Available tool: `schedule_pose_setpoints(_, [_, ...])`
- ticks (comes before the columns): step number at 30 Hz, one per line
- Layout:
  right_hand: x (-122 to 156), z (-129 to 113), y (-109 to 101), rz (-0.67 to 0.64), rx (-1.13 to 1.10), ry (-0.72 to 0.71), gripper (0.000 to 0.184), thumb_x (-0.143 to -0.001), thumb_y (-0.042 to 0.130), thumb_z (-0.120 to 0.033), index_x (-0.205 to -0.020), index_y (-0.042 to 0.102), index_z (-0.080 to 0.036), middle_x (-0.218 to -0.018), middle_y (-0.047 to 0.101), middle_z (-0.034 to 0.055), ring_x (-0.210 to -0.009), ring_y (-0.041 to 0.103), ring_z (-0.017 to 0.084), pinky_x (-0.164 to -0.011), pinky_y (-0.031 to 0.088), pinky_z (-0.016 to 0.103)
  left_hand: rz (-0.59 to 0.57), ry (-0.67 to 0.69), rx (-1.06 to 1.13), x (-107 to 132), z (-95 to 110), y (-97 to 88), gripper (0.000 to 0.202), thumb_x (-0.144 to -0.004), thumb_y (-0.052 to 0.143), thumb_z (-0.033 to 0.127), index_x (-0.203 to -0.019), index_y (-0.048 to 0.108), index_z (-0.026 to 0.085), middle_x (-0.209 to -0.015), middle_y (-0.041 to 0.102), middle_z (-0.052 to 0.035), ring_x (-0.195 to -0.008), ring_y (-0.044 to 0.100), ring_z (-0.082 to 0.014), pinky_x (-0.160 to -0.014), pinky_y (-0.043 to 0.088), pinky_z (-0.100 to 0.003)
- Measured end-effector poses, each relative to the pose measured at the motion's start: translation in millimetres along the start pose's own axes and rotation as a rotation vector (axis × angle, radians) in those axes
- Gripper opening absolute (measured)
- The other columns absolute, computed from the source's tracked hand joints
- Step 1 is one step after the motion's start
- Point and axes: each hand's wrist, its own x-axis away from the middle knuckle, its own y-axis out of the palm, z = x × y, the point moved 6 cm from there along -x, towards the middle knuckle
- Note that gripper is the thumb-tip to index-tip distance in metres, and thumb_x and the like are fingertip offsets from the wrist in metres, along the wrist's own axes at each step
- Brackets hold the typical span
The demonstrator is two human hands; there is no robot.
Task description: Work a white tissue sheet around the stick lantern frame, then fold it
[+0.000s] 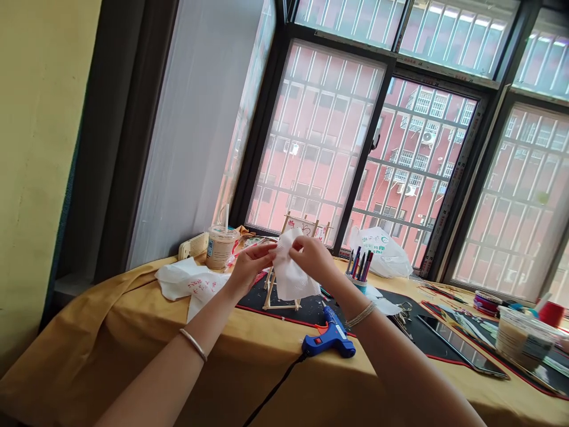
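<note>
Both hands hold up a piece of thin white tissue paper [291, 276] above the table. My left hand [251, 267] pinches its upper left edge, with the fingers closed. At the upper right, my right hand [311, 255] is closed on the same sheet. Behind the tissue paper stands a small wooden stick frame [281, 306], partly hidden, with panels bearing red drawings at its top. A blue hot glue gun [329, 335] lies below my right hand near the table's front edge. To the left rests white paper with red marks [191, 281].
A lidded drink cup [221, 246] stands back left. Pens in a holder [359, 270], a white plastic bag [384, 252], a tablet [462, 346] and another cup [524, 338] are to the right. The glue gun's cord [278, 388] hangs over the yellow tablecloth [222, 356].
</note>
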Motion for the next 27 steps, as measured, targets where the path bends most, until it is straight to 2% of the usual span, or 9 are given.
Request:
schedule_pose_setpoints(2, [-3.0, 10.6, -13.6, 0.050, -0.113, 0.048, 0.013, -0.068, 0.048, -0.020, -0.056, 0.049, -0.018, -0.055, 0.051, 0.0004, -0.055, 0.047, 0.013, -0.051, 0.030, 0.025, 0.043, 0.003, 0.043, -1.0, 2.4, -2.1, 0.046, -0.055, 0.080, 0.034, -0.095, 0.068, 0.014, -0.096, 0.070, -0.0090, -0.088, 0.065, -0.0229, -0.076, 0.054, -0.035])
schedule_pose_setpoints(4, [-5.1, 25.3, -25.7, 0.063, -0.317, 0.145, 0.010, -0.066, 0.046, -0.019, -0.056, 0.048, -0.018, -0.052, 0.049, -0.0014, -0.052, 0.049, 0.012, -0.050, 0.034, 0.024, 0.075, 0.001, 0.082, -3.1, 3.9, -4.2, 0.045, -0.055, 0.080, 0.032, -0.095, 0.067, 0.014, -0.095, 0.070, -0.0081, -0.086, 0.065, -0.0211, -0.075, 0.054, -0.033])
schedule_pose_setpoints(9, [-3.6, 54.4, -36.0, -0.058, -0.975, 0.400, 0.005, -0.063, 0.048, -0.021, -0.062, 0.051, -0.017, -0.058, 0.054, -0.0003, -0.051, 0.051, 0.010, -0.051, 0.042, 0.024, 0.105, 0.001, 0.241, -13.7, 7.8, -10.9, 0.040, -0.058, 0.078, 0.024, -0.096, 0.067, 0.016, -0.088, 0.070, -0.0034, -0.076, 0.065, -0.0131, -0.064, 0.053, -0.020])
schedule_pose_setpoints(12, [-2.6, 62.5, -37.0, -0.087, -1.166, 0.429, 0.007, -0.060, 0.051, -0.023, -0.060, 0.048, -0.017, -0.053, 0.048, -0.0028, -0.050, 0.046, 0.008, -0.047, 0.038, 0.020, 0.126, 0.011, 0.328, -18.7, 12.9, -15.7, 0.040, -0.060, 0.076, 0.020, -0.098, 0.066, 0.018, -0.087, 0.070, -0.0013, -0.074, 0.065, -0.0111, -0.062, 0.052, -0.016])
schedule_pose_setpoints(18, [-4.5, 69.6, -27.0, -0.072, -1.125, 0.404, 0.013, -0.062, 0.053, -0.028, -0.061, 0.043, -0.020, -0.052, 0.042, -0.0047, -0.049, 0.042, 0.008, -0.046, 0.037, 0.020, 0.054, -0.013, 0.343, -18.3, 14.7, -12.8, 0.040, -0.060, 0.077, 0.018, -0.098, 0.065, 0.020, -0.094, 0.069, -0.0008, -0.077, 0.064, -0.0097, -0.063, 0.051, -0.014])
schedule_pose_setpoints(23, [-1.8, 79.8, -5.8, -0.217, -0.764, 0.437, 0.008, -0.066, 0.046, -0.024, -0.061, 0.045, -0.019, -0.058, 0.049, -0.0011, -0.052, 0.049, 0.009, -0.051, 0.043, 0.022, 0.097, -0.027, 0.079, -21.9, 1.1, -14.0, 0.039, -0.057, 0.079, 0.028, -0.092, 0.065, 0.016, -0.085, 0.069, -0.0021, -0.074, 0.063, -0.0126, -0.063, 0.049, -0.020])
schedule_pose_setpoints(25, [0.8, 89.5, 3.1, -0.266, -0.645, 0.462, 0.007, -0.065, 0.049, -0.020, -0.059, 0.048, -0.017, -0.058, 0.052, 0.0011, -0.051, 0.052, 0.011, -0.051, 0.044, 0.025, 0.139, -0.014, -0.055, -24.4, -4.6, -17.1, 0.041, -0.053, 0.080, 0.032, -0.087, 0.065, 0.014, -0.081, 0.069, -0.0035, -0.075, 0.063, -0.0156, -0.067, 0.049, -0.025])
schedule_pose_setpoints(27, [2.6, 99.5, 7.9, -0.271, -0.513, 0.473, 0.008, -0.063, 0.052, -0.017, -0.056, 0.049, -0.016, -0.057, 0.053, 0.0033, -0.053, 0.054, 0.014, -0.050, 0.043, 0.027, 0.146, -0.005, -0.121, -26.3, -9.7, -18.6, 0.045, -0.051, 0.080, 0.034, -0.088, 0.065, 0.013, -0.085, 0.069, -0.0061, -0.082, 0.063, -0.0195, -0.074, 0.049, -0.031])
